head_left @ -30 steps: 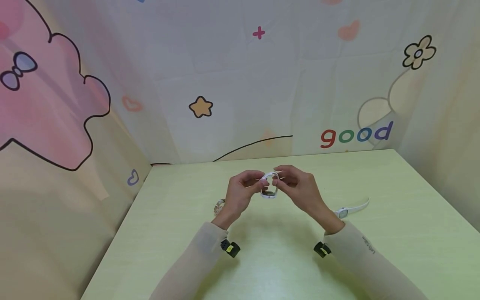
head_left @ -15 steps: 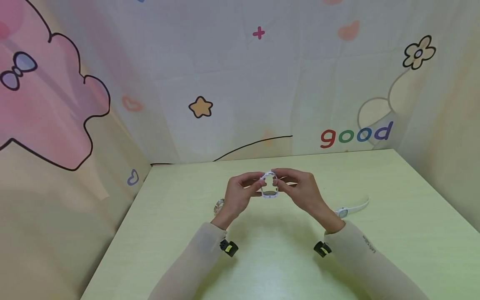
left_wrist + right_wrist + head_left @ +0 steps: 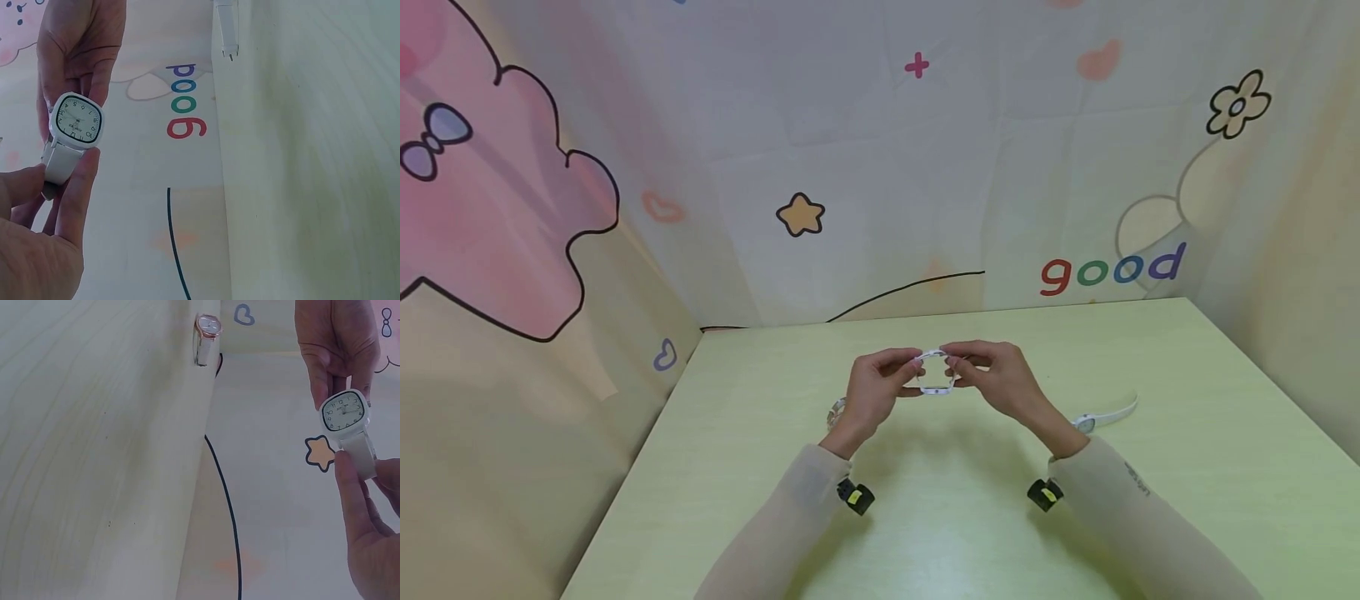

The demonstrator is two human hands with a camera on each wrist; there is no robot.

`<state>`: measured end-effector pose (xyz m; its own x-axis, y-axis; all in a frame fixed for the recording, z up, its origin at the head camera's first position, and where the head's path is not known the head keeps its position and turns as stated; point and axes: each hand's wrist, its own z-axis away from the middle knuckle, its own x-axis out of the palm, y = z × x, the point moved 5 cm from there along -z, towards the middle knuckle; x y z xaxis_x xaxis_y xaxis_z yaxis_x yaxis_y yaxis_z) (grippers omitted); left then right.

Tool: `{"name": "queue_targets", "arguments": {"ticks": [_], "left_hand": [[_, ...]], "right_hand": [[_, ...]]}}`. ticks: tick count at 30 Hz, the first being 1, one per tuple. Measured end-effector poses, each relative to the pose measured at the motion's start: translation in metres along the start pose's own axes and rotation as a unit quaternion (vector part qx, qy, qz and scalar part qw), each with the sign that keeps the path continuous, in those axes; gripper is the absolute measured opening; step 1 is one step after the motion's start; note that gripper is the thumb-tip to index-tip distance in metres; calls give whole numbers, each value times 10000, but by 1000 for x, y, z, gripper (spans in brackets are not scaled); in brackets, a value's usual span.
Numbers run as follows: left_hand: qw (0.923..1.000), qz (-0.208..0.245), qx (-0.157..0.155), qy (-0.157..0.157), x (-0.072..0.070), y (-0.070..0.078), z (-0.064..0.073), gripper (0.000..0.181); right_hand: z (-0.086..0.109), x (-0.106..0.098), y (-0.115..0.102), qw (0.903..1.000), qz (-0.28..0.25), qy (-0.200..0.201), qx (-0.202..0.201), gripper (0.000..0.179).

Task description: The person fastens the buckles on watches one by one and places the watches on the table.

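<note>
A white wristwatch (image 3: 936, 390) with a rounded-square dial is held up above the table between both hands, its strap curved into a loop. My left hand (image 3: 874, 389) pinches one side of the strap between thumb and fingers. On the opposite side, my right hand (image 3: 998, 379) grips the other strap half. The left wrist view shows the dial (image 3: 79, 119) facing away from me, with the strap below it running into the left fingers (image 3: 75, 200). From the right wrist, the same watch face (image 3: 344, 411) shows black numerals. The strap ends are partly hidden by the fingers.
A second white watch (image 3: 1105, 417) lies on the table (image 3: 955, 517) beyond the right wrist, its strap stretched out. Partly behind the left wrist, a rose-gold and silver watch (image 3: 836, 412) stands on the table. A printed curtain (image 3: 880, 167) hangs behind the table's far edge.
The watch loop has tilted and widened as the left hand shifted slightly left and the right hand dipped a little. Both hands keep their hold, and the two other watches stay in place.
</note>
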<state>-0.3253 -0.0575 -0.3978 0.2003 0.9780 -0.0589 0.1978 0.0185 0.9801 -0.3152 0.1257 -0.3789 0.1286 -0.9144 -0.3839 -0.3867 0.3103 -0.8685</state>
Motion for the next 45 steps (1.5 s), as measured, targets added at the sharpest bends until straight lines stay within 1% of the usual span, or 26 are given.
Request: {"name": "queue_targets", "arguments": {"ticks": [4, 6, 11, 15, 18, 23, 27, 33, 39, 45], "left_hand": [[9999, 26, -142, 79, -2, -4, -1, 22], [9995, 35, -275, 130, -2, -7, -2, 22], [9969, 32, -728, 311, -3, -15, -5, 21], [9948, 47, -900, 469, -3, -20, -9, 21], [9939, 130, -965, 520, -4, -23, -12, 21], [9915, 325, -1154, 503, -5, -30, -14, 22], [9891, 420, -1313, 520, -5, -37, -16, 23], [9853, 446, -1531, 619, -5, -47, -22, 22], [9801, 427, -1799, 719, -5, -57, -26, 19], [9769, 424, -1980, 680, -4, -68, -27, 21]], "right_hand": [[-3, 2, 4, 9998, -56, -138, 101, 28], [-5, 3, 8, 9996, -94, -162, 205, 27], [-12, 6, 22, 9961, -340, -49, 814, 26], [-17, 8, 29, 9918, -414, 70, 1208, 27], [-20, 10, 33, 9895, -506, 104, 1347, 28], [-23, 13, 41, 9860, -657, 44, 1533, 28], [-25, 16, 48, 9830, -708, 86, 1693, 28], [-30, 18, 58, 9790, -669, 166, 1921, 27], [-34, 22, 72, 9712, -657, 121, 2288, 26], [-35, 24, 82, 9670, -727, 71, 2441, 27]]}}
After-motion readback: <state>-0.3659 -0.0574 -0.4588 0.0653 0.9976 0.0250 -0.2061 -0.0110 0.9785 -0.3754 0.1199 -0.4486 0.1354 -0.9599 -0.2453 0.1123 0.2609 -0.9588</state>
